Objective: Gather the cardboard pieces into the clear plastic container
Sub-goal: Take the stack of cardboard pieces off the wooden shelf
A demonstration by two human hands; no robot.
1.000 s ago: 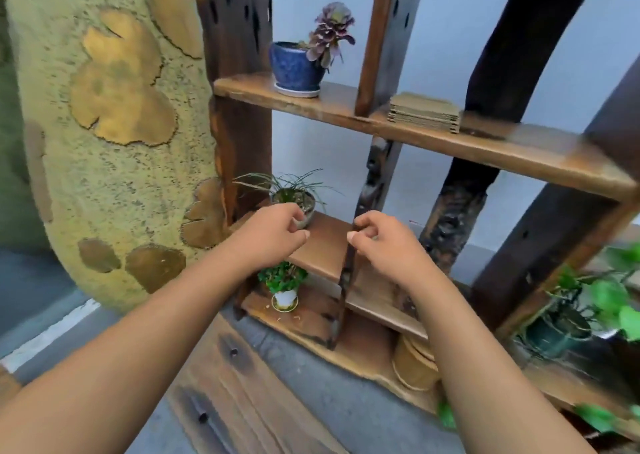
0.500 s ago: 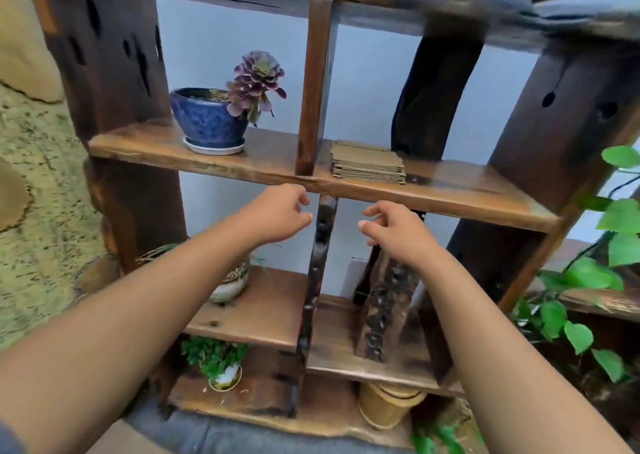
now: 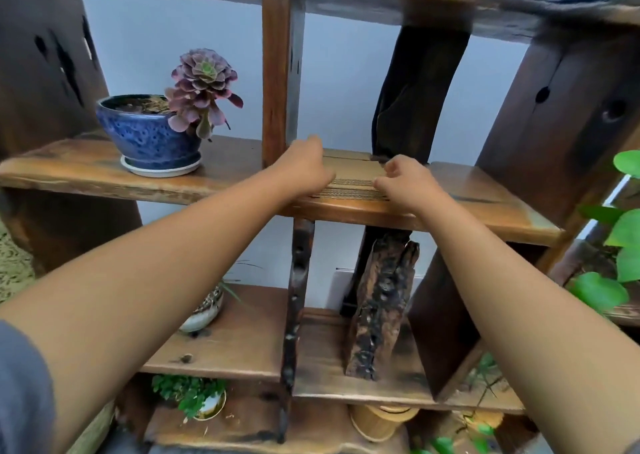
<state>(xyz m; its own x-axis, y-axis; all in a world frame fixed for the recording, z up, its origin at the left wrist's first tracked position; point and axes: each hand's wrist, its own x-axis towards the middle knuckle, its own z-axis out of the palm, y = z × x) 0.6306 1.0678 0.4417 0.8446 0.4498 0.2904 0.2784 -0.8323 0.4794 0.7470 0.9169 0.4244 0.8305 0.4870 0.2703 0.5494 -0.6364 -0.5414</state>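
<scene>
Blue pot point(image 3: 149, 135) with purple succulent point(image 3: 202, 86) far left on shelf point(image 3: 485, 190). My left hand point(image 3: 304, 168) curled, touching left end of cardboard stack point(image 3: 353, 180); whether it grips, cannot tell. Stack lies flat mid-shelf, between both hands. My right hand point(image 3: 405, 183) at right end, fingers bent, grip unclear. Clear container not in view. Judgement: nothing gathered yet; lifting and loading remain.

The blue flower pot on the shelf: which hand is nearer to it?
Left. The left hand is at the cardboard stack's left end, right of the blue pot; the right hand is at the stack's far end.
</scene>
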